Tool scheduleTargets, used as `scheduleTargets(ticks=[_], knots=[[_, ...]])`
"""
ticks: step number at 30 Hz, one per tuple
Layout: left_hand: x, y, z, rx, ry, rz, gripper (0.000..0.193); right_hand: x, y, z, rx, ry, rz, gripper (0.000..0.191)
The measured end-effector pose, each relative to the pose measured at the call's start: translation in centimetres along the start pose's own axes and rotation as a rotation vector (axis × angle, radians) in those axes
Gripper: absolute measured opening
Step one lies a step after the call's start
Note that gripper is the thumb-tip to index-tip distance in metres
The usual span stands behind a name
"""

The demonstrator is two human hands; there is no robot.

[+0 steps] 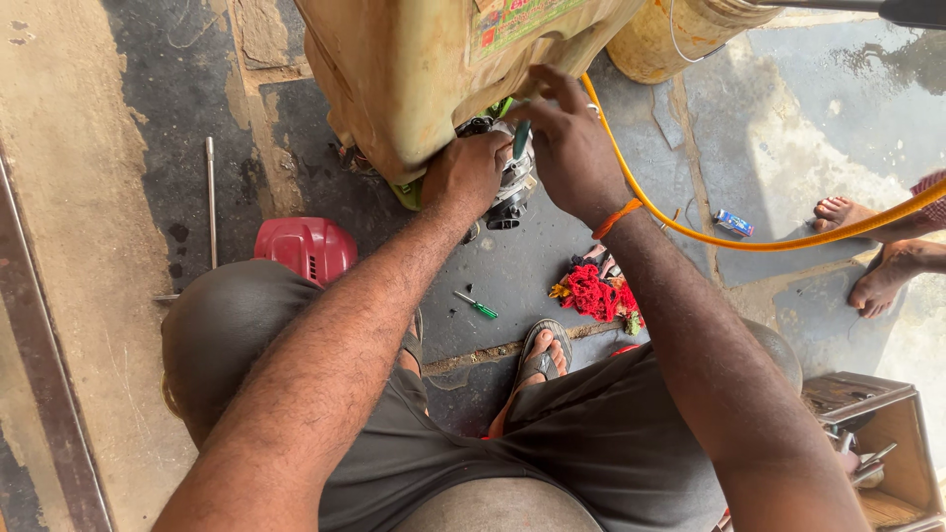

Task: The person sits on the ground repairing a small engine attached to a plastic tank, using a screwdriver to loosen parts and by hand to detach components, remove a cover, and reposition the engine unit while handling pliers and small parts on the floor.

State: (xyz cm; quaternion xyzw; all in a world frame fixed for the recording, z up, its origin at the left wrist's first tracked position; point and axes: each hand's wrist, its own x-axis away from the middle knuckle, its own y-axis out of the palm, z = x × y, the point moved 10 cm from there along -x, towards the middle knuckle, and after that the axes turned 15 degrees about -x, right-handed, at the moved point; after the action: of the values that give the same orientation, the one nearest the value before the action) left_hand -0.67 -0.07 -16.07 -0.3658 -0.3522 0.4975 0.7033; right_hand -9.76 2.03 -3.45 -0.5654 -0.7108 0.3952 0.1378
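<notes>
At twelve o'clock, the left hand grips a small engine under a yellowed tank; the right hand holds a green-handled screwdriver against it.

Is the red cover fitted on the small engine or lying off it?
Off. The red cover lies on the floor beside the person's knee, apart from the engine, which the left hand and right hand are gripping under the yellowish tank.

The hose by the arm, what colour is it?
The hose is orange, seen from the head camera.
</notes>
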Motion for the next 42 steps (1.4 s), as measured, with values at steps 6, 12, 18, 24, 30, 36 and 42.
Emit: scheduleTargets(ticks=[6,12,18,24,30,36,42], knots=[[-0.1,0.0,0.2,-0.026,0.018,0.026,0.025,0.0,0.5,1.5,0.040,0.118,-0.109,0.028],[0.0,-0.7,0.7,0.020,0.054,0.097,0.022,-0.1,-1.0,1.5,-0.155,0.120,0.103,0.017],[0.0,-0.5,0.7,-0.024,0.015,0.031,0.019,-0.1,0.3,0.8,-0.005,0.062,-0.074,0.022],[0.0,-0.9,1.0,0.058,0.063,0.125,0.016,0.0,-0.2,2.4,-0.151,0.173,0.002,0.032],[-0.4,-1.0,1.4,0.028,0.071,0.154,0.018,0.2,-0.3,-0.4,-0.052,-0.123,-0.024,0.021],[0.0,-0.5,0.7,-0.005,-0.042,0.033,0.022,0.8,0.2,6.6,-0.240,0.485,0.019,0.028],[-0.5,-0.2,1.0,-0.053,0.015,0.038,0.020,0.4,0.5,1.6,0.004,-0.073,-0.040,0.024]])
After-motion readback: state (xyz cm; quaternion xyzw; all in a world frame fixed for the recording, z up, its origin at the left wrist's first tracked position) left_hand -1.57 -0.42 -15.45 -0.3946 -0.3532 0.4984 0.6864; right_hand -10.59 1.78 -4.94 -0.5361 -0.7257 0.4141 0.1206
